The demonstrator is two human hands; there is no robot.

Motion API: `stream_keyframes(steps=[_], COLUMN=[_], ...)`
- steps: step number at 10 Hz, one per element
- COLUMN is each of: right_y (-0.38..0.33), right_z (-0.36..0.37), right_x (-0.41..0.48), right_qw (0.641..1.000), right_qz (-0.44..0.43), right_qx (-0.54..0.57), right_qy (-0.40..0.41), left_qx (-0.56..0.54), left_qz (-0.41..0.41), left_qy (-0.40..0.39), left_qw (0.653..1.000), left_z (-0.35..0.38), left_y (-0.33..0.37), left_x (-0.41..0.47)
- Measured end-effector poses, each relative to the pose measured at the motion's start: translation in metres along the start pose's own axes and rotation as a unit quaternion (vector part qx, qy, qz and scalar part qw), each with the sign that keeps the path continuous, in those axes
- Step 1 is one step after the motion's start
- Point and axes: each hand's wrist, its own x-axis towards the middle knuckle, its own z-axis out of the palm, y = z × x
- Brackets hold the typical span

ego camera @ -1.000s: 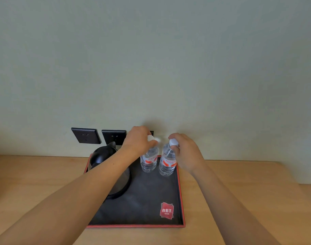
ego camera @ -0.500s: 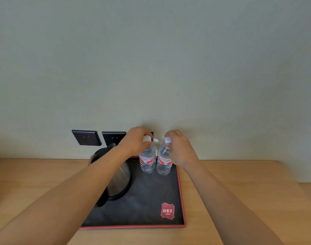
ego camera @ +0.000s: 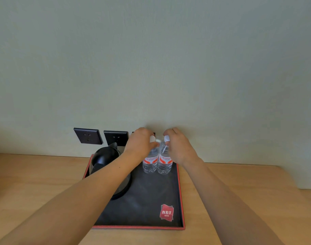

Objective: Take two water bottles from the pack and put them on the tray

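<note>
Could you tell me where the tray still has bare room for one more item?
The tray is bare in front of the two bottles, between the kettle and the right rim, down to the logo. The far edge is crowded.

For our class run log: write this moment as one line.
left hand: grips left bottle | right hand: grips right bottle | bottles: upright, side by side on tray | kettle: on tray

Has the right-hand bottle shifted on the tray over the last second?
Yes. The right-hand bottle moved toward the tray's far edge, away from the red logo.
</note>
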Motion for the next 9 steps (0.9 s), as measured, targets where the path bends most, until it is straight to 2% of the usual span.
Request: stream_keyframes(steps=[3,6,8,9], right_y=[0.004,0.012,0.019,0.022], right_z=[-0.001,-0.001,0.003,-0.001], right_x=[-0.003,-0.019,-0.027,-0.025], right_qw=[0.999,0.995,0.971,0.963], right_qz=[0.026,0.038,0.100,0.105], right_qx=[0.018,0.087,0.217,0.247], right_qy=[0.011,0.005,0.001,0.024], left_qx=[-0.027,-0.063,-0.122,-0.151], left_qz=[0.027,0.003,-0.060,-0.100], left_qy=[0.003,-0.014,0.006,0.028], left_qw=[0.999,0.998,0.991,0.983], left_z=[0.004,0.002,-0.012,-0.015], left_y=[-0.002,0.002,-0.001,-0.010], left_x=[-0.008,-0.012,-0.033,-0.055])
